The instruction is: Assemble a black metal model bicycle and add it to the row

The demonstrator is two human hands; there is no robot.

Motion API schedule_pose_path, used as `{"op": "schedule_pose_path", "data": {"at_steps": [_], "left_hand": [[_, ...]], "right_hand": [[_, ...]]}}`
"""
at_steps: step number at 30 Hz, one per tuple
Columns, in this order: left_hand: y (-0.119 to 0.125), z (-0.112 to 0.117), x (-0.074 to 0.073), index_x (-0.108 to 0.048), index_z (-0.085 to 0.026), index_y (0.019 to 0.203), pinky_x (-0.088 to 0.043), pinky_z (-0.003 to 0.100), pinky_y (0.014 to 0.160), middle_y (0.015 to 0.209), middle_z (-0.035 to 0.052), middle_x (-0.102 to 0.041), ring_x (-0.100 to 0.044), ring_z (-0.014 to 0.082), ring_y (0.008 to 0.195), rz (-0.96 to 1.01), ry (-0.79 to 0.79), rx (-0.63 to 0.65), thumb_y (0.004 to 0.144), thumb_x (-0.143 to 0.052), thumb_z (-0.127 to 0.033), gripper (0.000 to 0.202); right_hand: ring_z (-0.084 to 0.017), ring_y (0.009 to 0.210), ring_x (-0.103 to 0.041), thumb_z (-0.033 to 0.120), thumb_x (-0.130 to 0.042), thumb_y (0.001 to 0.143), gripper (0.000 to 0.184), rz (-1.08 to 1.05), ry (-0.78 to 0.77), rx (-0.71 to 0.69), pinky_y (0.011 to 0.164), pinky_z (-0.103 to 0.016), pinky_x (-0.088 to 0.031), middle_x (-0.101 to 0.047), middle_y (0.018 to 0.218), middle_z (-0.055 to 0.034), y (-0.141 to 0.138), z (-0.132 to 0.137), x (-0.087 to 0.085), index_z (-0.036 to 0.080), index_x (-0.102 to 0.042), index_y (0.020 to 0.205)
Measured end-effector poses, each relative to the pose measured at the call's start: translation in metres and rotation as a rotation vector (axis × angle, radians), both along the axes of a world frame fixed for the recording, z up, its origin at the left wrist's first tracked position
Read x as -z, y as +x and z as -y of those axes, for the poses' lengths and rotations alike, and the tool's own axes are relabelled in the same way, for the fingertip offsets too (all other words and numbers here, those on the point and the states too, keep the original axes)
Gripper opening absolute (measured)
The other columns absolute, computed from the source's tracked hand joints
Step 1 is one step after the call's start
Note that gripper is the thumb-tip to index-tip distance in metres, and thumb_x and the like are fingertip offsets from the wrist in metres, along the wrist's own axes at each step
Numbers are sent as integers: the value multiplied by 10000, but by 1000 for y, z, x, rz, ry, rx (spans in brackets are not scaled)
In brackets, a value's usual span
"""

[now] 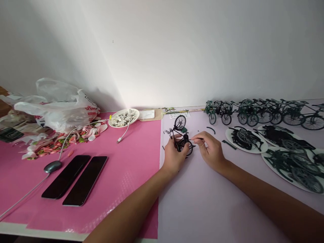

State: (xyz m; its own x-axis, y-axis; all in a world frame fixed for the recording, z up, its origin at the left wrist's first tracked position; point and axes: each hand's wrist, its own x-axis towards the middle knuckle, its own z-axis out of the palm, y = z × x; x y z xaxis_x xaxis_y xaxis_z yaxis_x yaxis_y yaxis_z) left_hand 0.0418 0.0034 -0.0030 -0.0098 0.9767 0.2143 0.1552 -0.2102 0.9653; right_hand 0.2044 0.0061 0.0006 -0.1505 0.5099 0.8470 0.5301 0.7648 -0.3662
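My left hand [174, 156] is wrapped round a black model bicycle [180, 123], with one spoked wheel pointing away from me and the other by my thumb. To its right, my right hand [209, 148] pinches a small thin dark part [197, 138] close to the bicycle's near wheel. I cannot make out exactly what this part is. Silver handlebars [167, 132] show at the bicycle's left. Beyond my hands lie a small green piece [184, 129] and a curved dark strip [211, 130]. A straight dark strip [229, 145] rests right of my right hand.
Finished-looking model bicycles [263, 113] stand along the wall at right. Plates [264, 148] of dark bicycle parts sit nearer. On the pink left side are two phones [84, 182], a mouse-like grey device [53, 166], a plate [109, 123] of small pale parts and a plastic bag [60, 109].
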Motion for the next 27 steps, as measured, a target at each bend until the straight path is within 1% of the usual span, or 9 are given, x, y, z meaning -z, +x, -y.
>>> {"op": "schedule_pose_path", "data": {"at_steps": [4, 8, 12, 16, 19, 22, 24, 27], "left_hand": [[0, 1, -1, -593, -172, 1139, -522, 284, 754, 898, 46, -704, -656, 161, 782, -17, -5, 0, 843, -729, -255, 336], [0, 1, 1, -600, -169, 1139, -517, 281, 757, 906, 47, -710, -654, 156, 786, -22, -5, -5, 842, -738, -254, 338], [0, 0, 2, -608, -171, 1140, -515, 277, 747, 888, 41, -713, -658, 156, 776, -2, -15, 16, 827, -758, -253, 356], [0, 0, -1, -616, -158, 1128, -525, 301, 821, 949, 74, -727, -681, 179, 872, 20, -44, 23, 826, -754, -235, 341], [0, 1, -3, -614, -153, 1147, -523, 309, 809, 945, 79, -731, -681, 186, 870, 5, -67, 38, 828, -748, -223, 353], [0, 1, -4, -623, -151, 1143, -519, 306, 796, 920, 69, -727, -674, 182, 845, -9, -68, 32, 816, -758, -215, 360], [1, 2, -5, -635, -150, 1135, -519, 305, 803, 915, 66, -725, -672, 179, 847, -11, -66, 31, 815, -758, -210, 348], [1, 2, -5, -645, -153, 1140, -524, 293, 790, 905, 59, -728, -674, 172, 829, 16, -75, 55, 808, -763, -201, 355]], "right_hand": [[-205, 776, -651, 308, -507, 1080, 223, 18, 16, 2, 657, -319, -526, -685, 848, -60, 1, -1, 0, 223, -690, 984], [-228, 859, -662, 324, -584, 1047, 184, -4, 69, 51, 704, -351, -562, -673, 904, -76, 0, -1, -1, 245, -747, 1015], [-216, 779, -660, 267, -685, 991, 93, -28, 112, 75, 672, -350, -570, -692, 842, -54, -3, 1, -5, 271, -768, 1034], [-200, 716, -661, 210, -725, 957, 100, -30, 136, 59, 664, -347, -576, -701, 796, -36, -4, 3, -10, 278, -783, 1003], [-200, 739, -685, 191, -705, 967, 146, -38, 127, 60, 679, -341, -591, -720, 821, -38, -4, 3, -14, 282, -791, 1042], [-191, 767, -708, 128, -670, 971, 234, -44, 133, 38, 696, -328, -613, -741, 858, -36, -4, 3, -15, 284, -782, 1106], [-181, 786, -725, 83, -615, 981, 304, -47, 123, -4, 698, -315, -635, -757, 900, -37, -4, 4, -13, 284, -770, 1148], [-177, 848, -751, 50, -481, 1008, 409, -57, 70, -65, 729, -317, -666, -780, 963, -35, -5, 6, -9, 287, -753, 1201]]}}
